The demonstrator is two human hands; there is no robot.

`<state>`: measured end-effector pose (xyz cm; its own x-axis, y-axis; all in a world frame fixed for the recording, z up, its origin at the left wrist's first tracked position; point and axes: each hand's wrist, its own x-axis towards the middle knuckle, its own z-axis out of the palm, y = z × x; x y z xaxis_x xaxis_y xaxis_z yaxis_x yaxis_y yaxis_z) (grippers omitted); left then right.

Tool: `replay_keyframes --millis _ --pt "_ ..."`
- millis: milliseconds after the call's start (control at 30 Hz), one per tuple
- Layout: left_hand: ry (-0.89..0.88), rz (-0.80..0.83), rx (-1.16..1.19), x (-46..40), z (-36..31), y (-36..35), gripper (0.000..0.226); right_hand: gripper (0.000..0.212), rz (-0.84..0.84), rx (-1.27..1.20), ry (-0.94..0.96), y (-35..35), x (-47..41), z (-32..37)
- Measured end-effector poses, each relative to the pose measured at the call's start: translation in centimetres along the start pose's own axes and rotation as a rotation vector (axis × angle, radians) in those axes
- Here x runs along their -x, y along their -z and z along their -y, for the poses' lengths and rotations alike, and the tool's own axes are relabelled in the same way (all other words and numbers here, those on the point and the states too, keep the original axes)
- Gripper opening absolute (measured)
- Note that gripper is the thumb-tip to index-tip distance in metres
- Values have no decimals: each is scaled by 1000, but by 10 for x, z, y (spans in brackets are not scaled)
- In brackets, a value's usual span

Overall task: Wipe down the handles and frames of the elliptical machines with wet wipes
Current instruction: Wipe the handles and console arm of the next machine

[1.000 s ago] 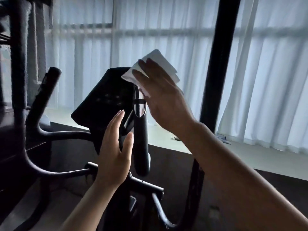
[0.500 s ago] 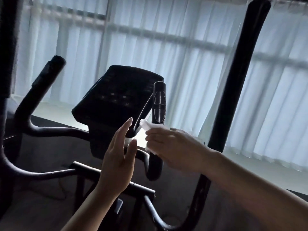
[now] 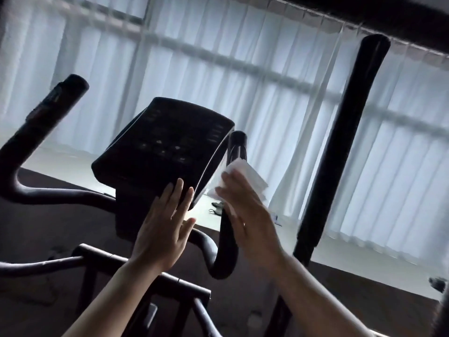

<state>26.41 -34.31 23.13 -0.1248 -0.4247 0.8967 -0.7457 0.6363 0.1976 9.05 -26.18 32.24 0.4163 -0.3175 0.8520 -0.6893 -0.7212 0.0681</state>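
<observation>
Right hand [image 3: 252, 222] — fingers straight and close together, pressing the white wet wipe [image 3: 245, 177] flat against the inner curved handle [image 3: 227, 239], high on its upright part just beside the console [image 3: 167, 152]. Wipe shows above and right of the fingertips. Left hand [image 3: 162, 227] — open, fingers straight, held up in front of the console's lower edge; contact cannot be told. Tall black handle [image 3: 340, 147] stands well apart to the right.

Against half a second ago: right hand and wipe sit higher on the handle, fingers flatter; left hand unchanged.
</observation>
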Motion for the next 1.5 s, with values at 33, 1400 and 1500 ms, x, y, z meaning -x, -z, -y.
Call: replay_keyframes --millis 33,1400,1500 --pt "-3 -1 -6 0 1 -2 61 35 -3 -60 -24 -5 20 6" --pt "427 -13 644 45 -137 63 41 36 -336 -386 -80 -49 86 4" --pt "456 -63 592 41 -139 59 38 36 -363 -413 -93 -59 108 8"
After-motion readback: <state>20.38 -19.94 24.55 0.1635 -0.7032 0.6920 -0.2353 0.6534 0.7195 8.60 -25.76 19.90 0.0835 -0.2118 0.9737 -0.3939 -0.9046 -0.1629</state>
